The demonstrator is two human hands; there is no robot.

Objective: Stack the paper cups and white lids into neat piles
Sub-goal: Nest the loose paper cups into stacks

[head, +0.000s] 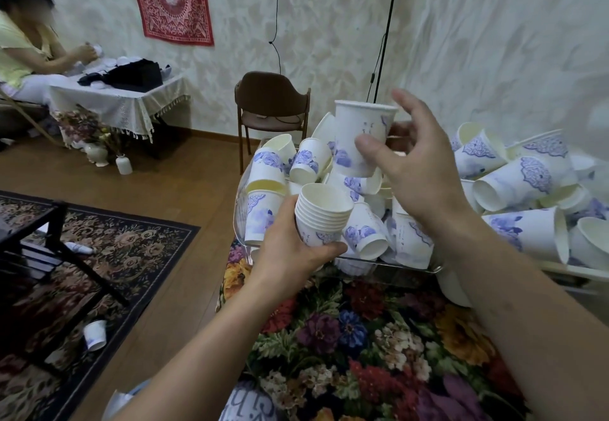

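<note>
Above the stack (321, 214), right hand (418, 170) gripping cup (361, 137)

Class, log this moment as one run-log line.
left hand: grips nested cup stack | right hand: pinches single cup, upright above pile | next: probably nest it

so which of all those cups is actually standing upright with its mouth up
The tall cup pinched in the right hand, raised above the pile, and the nested stack in the left hand, slightly tilted. The loose cups in the pile lie tipped over.
</note>
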